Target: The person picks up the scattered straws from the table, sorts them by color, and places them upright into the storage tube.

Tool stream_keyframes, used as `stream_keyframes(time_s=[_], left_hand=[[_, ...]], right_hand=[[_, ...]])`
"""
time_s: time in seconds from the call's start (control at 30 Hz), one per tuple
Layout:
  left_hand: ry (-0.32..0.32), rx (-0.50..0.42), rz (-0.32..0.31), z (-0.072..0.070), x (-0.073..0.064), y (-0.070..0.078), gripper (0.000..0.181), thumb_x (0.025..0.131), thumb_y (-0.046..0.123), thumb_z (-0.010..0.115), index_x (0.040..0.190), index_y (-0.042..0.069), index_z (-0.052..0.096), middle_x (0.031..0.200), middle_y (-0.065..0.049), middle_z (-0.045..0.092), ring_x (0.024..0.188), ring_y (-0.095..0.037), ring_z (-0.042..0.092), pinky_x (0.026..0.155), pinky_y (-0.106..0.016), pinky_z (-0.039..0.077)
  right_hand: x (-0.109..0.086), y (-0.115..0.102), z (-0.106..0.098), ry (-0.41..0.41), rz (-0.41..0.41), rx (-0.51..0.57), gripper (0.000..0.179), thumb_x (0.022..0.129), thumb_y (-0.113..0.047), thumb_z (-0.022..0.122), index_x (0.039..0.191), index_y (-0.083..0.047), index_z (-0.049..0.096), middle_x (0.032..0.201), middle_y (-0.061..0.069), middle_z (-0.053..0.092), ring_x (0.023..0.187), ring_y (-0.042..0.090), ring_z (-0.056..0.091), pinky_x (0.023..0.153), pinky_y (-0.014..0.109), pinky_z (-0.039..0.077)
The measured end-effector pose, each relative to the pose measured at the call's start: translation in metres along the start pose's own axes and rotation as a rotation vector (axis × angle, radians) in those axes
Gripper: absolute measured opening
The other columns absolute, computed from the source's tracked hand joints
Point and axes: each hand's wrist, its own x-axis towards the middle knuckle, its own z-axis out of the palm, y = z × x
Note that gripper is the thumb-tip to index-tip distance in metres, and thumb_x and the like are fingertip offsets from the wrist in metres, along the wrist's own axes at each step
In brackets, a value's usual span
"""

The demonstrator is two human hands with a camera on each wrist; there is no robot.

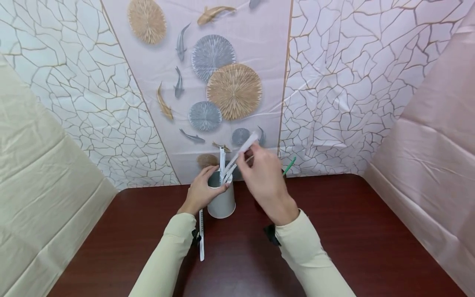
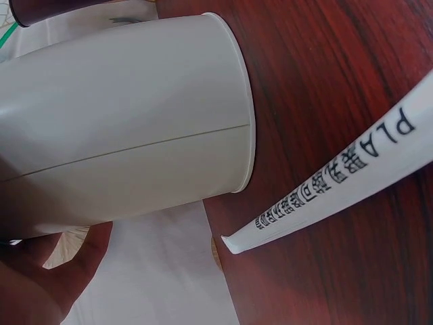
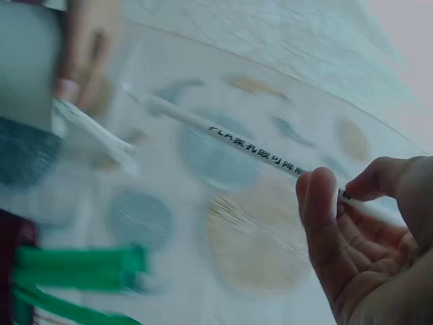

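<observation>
My left hand [image 1: 202, 189] grips a pale grey cylindrical cup [image 1: 222, 204] near its rim, thumb at the front and fingers at the far side. Several white paper-wrapped straws [image 1: 222, 159] stand in the cup and lean apart. Above and to the right of it, my right hand [image 1: 265, 177] pinches one wrapped straw [image 3: 233, 140] between thumb and fingers; black print beginning with "PLA" shows on it. That straw slants down toward the cup's mouth in the head view. Another wrapped straw [image 1: 201, 239] lies on the table beside my left wrist.
Green straws [image 3: 81, 271] rise from a dark container [image 3: 15, 237], mostly hidden behind my right hand in the head view. The dark red-brown table [image 1: 352, 231] ends against a patterned cloth backdrop [image 1: 319, 103], with cloth walls at both sides.
</observation>
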Motion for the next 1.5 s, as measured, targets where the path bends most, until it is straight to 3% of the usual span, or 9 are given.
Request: stream_keyframes(time_s=[0.27,0.37,0.47,0.6,0.8,0.97,1.07,1.23,1.5], left_hand=[[0.000,0.001,-0.012,0.001,-0.003,-0.001,0.081,0.086,0.060,0.077,0.157,0.028,0.053,0.159,0.004,0.049,0.139,-0.030,0.055,0.102,-0.062,0.050],[-0.007,0.000,-0.015,0.002,-0.004,0.000,0.080,0.085,0.054,0.077,0.157,0.029,0.053,0.160,0.005,0.049,0.138,-0.030,0.056,0.101,-0.061,0.051],[-0.002,-0.001,-0.009,0.001,-0.002,0.000,0.081,0.085,0.055,0.077,0.157,0.028,0.053,0.159,0.005,0.049,0.138,-0.030,0.056,0.101,-0.061,0.050],[0.014,0.001,0.002,-0.001,0.002,0.002,0.082,0.085,0.063,0.076,0.156,0.028,0.054,0.158,0.005,0.050,0.139,-0.030,0.055,0.103,-0.061,0.049],[0.000,0.000,-0.001,-0.001,0.001,0.002,0.086,0.085,0.068,0.074,0.157,0.027,0.053,0.159,0.003,0.049,0.140,-0.032,0.054,0.105,-0.061,0.049],[0.002,0.007,-0.003,0.000,0.000,0.001,0.087,0.084,0.070,0.073,0.157,0.027,0.053,0.158,0.004,0.050,0.140,-0.032,0.054,0.104,-0.062,0.048],[0.004,0.020,-0.009,0.001,0.000,-0.001,0.086,0.084,0.071,0.072,0.157,0.028,0.053,0.158,0.004,0.050,0.140,-0.032,0.054,0.104,-0.063,0.048],[-0.010,0.021,-0.018,0.001,0.001,-0.002,0.088,0.084,0.073,0.071,0.157,0.027,0.052,0.159,0.003,0.049,0.142,-0.033,0.052,0.106,-0.064,0.047],[-0.014,0.042,-0.019,0.000,0.000,0.001,0.088,0.085,0.073,0.070,0.158,0.029,0.051,0.161,0.005,0.048,0.143,-0.033,0.051,0.105,-0.066,0.047]], right_hand=[[-0.015,0.040,0.065,-0.319,0.090,0.043,0.011,0.102,-0.011,0.070,0.107,-0.004,0.076,0.091,0.007,0.076,0.064,0.014,0.063,0.054,0.026,0.049],[-0.020,0.051,0.074,-0.424,0.102,0.047,0.016,0.102,-0.007,0.070,0.116,-0.004,0.075,0.097,0.007,0.074,0.071,0.014,0.063,0.058,0.026,0.051],[-0.021,0.053,0.071,-0.470,0.085,0.030,0.028,0.100,-0.001,0.071,0.128,-0.005,0.072,0.104,0.008,0.073,0.085,0.018,0.067,0.068,0.031,0.054],[-0.021,0.048,0.060,-0.478,0.120,0.030,0.034,0.099,0.001,0.070,0.133,-0.002,0.067,0.104,0.008,0.072,0.079,0.019,0.068,0.066,0.033,0.055],[-0.032,0.044,0.047,-0.449,0.244,0.145,0.040,0.100,0.000,0.069,0.139,0.002,0.059,0.100,0.007,0.065,0.061,0.011,0.061,0.053,0.026,0.055],[-0.046,0.050,0.048,-0.434,0.240,0.116,0.035,0.098,-0.003,0.073,0.131,0.003,0.062,0.105,0.011,0.067,0.081,0.017,0.069,0.070,0.032,0.060],[-0.051,0.059,0.062,-0.469,0.243,0.090,0.045,0.099,-0.006,0.074,0.139,0.005,0.057,0.122,0.019,0.065,0.105,0.028,0.069,0.087,0.040,0.060],[-0.058,0.083,0.096,-0.509,0.288,0.121,0.073,0.098,-0.009,0.075,0.158,0.006,0.036,0.154,0.027,0.045,0.136,0.040,0.054,0.107,0.052,0.051],[-0.063,0.112,0.125,-0.443,0.120,0.262,0.091,0.096,-0.009,0.078,0.167,-0.001,0.021,0.173,0.020,0.018,0.156,0.039,0.030,0.119,0.055,0.039]])
